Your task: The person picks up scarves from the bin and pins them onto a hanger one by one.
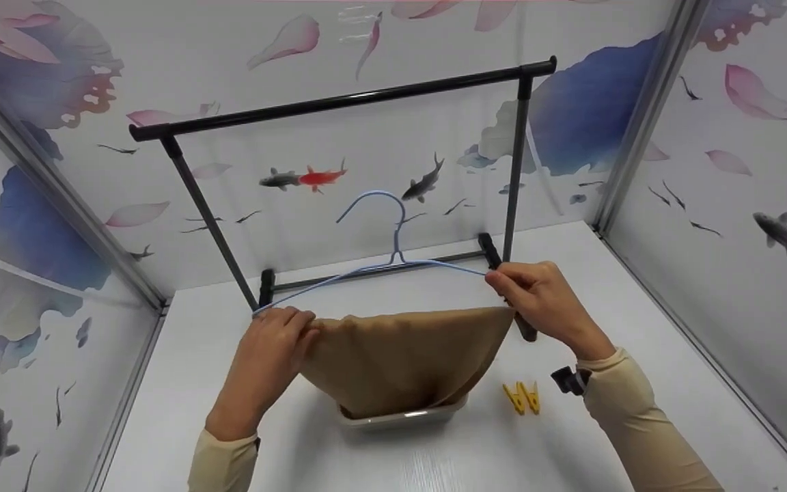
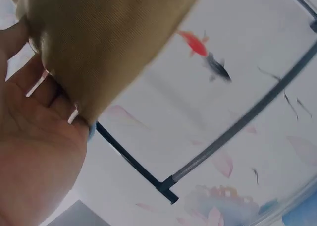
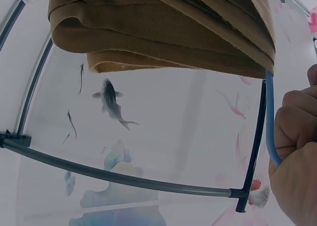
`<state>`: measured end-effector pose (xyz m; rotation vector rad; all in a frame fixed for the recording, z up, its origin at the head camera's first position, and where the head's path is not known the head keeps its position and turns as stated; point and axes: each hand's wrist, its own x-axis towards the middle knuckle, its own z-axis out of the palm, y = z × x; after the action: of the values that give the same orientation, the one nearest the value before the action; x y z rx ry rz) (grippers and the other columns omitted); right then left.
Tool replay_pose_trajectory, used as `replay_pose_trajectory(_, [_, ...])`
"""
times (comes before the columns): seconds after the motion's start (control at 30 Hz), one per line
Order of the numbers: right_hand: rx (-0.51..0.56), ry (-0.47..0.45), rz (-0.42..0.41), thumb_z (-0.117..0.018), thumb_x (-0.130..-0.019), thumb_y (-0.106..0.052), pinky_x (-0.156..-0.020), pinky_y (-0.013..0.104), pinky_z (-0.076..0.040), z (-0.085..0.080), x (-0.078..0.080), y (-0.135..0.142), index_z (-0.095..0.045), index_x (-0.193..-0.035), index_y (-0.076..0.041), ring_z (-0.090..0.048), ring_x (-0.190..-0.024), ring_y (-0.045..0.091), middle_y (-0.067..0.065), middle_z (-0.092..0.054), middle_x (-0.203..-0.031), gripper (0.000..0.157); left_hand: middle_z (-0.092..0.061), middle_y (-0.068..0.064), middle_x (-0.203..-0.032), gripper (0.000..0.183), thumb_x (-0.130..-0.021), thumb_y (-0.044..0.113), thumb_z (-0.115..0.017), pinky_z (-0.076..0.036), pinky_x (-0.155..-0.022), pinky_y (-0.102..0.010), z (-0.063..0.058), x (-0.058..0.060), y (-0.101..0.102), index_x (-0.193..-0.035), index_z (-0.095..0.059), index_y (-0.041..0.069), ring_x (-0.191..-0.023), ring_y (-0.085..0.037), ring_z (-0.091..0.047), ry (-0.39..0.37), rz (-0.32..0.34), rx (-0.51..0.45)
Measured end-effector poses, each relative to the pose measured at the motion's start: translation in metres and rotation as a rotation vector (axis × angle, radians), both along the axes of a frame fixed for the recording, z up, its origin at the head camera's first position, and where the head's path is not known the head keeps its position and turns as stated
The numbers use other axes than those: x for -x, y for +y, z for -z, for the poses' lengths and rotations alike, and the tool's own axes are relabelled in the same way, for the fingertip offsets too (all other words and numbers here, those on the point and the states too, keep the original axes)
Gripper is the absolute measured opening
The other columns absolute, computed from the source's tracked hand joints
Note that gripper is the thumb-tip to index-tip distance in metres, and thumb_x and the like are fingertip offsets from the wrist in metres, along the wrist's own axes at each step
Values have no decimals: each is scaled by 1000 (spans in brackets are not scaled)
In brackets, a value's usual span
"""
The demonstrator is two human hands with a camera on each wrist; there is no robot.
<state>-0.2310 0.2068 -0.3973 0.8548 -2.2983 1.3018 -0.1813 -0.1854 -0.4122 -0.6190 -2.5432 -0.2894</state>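
A blue wire clothes hanger (image 1: 397,236) is held up with its hook pointing upward. A brown cloth (image 1: 400,355) hangs from its lower part, with its bottom in a shallow light tray (image 1: 404,421). My left hand (image 1: 264,362) grips the cloth's upper left corner at the hanger's left end. In the left wrist view, the fingertips curl behind the cloth (image 2: 104,42). At the hanger's right end, my right hand (image 1: 544,301) pinches the wire, just above the cloth's right corner. The right wrist view shows the cloth (image 3: 163,32) hanging in several folds beside the blue wire (image 3: 270,117).
Behind the hanger stands a black and grey garment rack (image 1: 346,101) with a horizontal top bar. Two yellow clothespins (image 1: 520,399) lie on the white table (image 1: 489,458) right of the tray. Printed panels enclose the table at the back and both sides.
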Motion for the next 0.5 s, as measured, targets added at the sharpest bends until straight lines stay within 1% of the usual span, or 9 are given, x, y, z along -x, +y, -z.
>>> replay_pose_trajectory(0.07, [-12,1,-10,-66,-100,-9,-47,22,-31,-2,1,-2,-60,-72,-20,-40,-52,4,-13,-41,-60,31,-74,-9,-98,18,-88,1,-78,-55,-93,-46,1,-3,-5,-106,-74,3,-97,-28,-70,-6,-9,33])
replay_pose_trajectory(0.13, [-28,0,-19,-66,-100,-11,-48,21,-30,-3,2,-4,-61,-72,-20,-39,-53,3,-14,-39,-61,29,-74,-11,-99,26,-84,-10,-77,-56,-92,-46,2,-6,-6,-107,-73,1,-96,-29,-70,-21,-22,57])
replay_pose_trajectory(0.17, [-34,-3,-23,-66,-100,-12,-49,21,-30,-3,2,-5,-61,-73,-20,-38,-53,3,-14,-38,-61,29,-74,-12,-101,29,-83,-13,-75,-55,-94,-47,3,-8,-5,-109,-72,0,-98,-30,-70,-30,-24,56])
replay_pose_trajectory(0.23, [-40,-17,-29,-67,-100,-13,-49,21,-29,-4,2,-7,-61,-72,-20,-37,-53,3,-14,-37,-61,29,-73,-14,-106,33,-83,-12,-74,-52,-100,-51,4,-12,0,-114,-71,-1,-103,-31,-69,-30,-23,33])
replay_pose_trajectory(0.3, [-38,-36,-31,-67,-100,-13,-49,22,-29,-4,2,-10,-61,-72,-20,-37,-53,4,-14,-36,-61,30,-72,-13,-111,33,-86,-3,-75,-47,-105,-56,5,-15,12,-119,-70,1,-109,-31,-67,-13,-8,-11])
replay_pose_trajectory(0.37, [-37,-52,-32,-66,-100,-14,-50,23,-30,-5,3,-13,-61,-72,-20,-38,-54,5,-13,-37,-61,30,-72,-10,-114,33,-90,11,-77,-43,-108,-59,6,-14,30,-122,-70,5,-111,-28,-67,23,16,-41])
replay_pose_trajectory(0.43, [-40,-62,-35,-66,-101,-16,-50,23,-29,-6,4,-17,-61,-71,-19,-37,-54,6,-13,-37,-62,30,-73,-6,-114,34,-93,25,-77,-43,-108,-59,9,-10,51,-122,-71,9,-110,-24,-68,51,28,-34])
replay_pose_trajectory(0.5, [-50,-69,-45,-65,-102,-18,-49,23,-29,-6,5,-21,-61,-71,-19,-37,-54,6,-13,-37,-62,31,-74,-2,-109,31,-95,30,-75,-46,-105,-55,12,-5,69,-119,-73,11,-104,-20,-69,64,30,-9])
